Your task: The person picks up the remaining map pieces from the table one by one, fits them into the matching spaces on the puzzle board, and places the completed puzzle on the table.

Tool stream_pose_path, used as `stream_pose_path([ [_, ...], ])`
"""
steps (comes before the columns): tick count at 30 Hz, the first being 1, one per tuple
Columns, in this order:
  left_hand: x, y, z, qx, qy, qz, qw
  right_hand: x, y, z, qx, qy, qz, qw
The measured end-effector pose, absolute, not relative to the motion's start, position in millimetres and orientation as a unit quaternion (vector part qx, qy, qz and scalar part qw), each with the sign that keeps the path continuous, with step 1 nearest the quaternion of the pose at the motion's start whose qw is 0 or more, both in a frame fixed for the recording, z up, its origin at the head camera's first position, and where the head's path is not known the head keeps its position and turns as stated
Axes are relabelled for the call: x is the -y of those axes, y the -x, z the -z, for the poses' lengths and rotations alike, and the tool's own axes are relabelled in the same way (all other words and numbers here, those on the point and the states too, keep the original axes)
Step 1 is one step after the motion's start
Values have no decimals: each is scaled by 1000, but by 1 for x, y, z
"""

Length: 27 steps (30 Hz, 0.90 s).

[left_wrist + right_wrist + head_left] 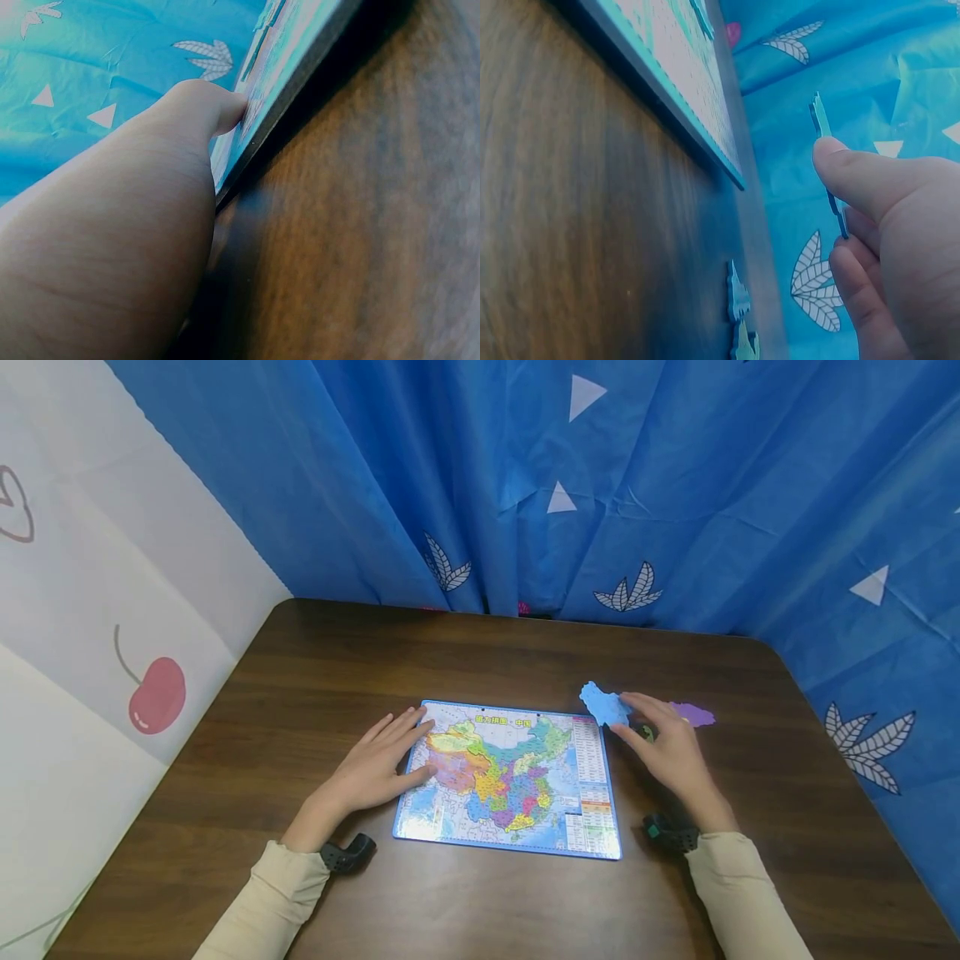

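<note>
A map puzzle board (442,827) with a blue rim lies flat on the table, many coloured pieces fitted in it. My left hand (378,766) rests on its left edge with fingers spread; in the left wrist view the thumb (225,109) touches the board's face. Off the upper right corner, my right hand (669,743) pinches a light blue puzzle piece (600,703) between thumb and fingers. The right wrist view shows this piece edge-on (820,120), raised above the table. A pale gap in the map's upper middle shows no coloured piece.
Beyond my right hand lies a purple puzzle piece (696,715), partly covered by the hand. A small green piece (648,732) shows under the fingers. Brown wooden table (450,902) surrounds the board; a blue curtain (480,510) hangs behind, a white one (82,610) at left.
</note>
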<state>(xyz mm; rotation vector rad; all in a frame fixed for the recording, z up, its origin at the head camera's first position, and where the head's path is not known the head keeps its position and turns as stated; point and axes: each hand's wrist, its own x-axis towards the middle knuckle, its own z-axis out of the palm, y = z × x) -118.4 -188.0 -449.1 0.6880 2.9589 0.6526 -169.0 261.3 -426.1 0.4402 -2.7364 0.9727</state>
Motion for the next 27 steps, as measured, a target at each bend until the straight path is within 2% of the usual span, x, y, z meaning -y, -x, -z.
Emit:
stream_pose_path([
  [7, 189, 118, 449, -954, -216, -204, 31, -254, 169, 426, 929, -151, -328, 85],
  [15, 188, 118, 450, -950, -227, -212, 13, -244, 171, 425, 923, -179, -330, 86],
  [27, 188, 117, 449, -953, -218, -210, 26, -231, 173, 420, 921, -206, -320, 83],
])
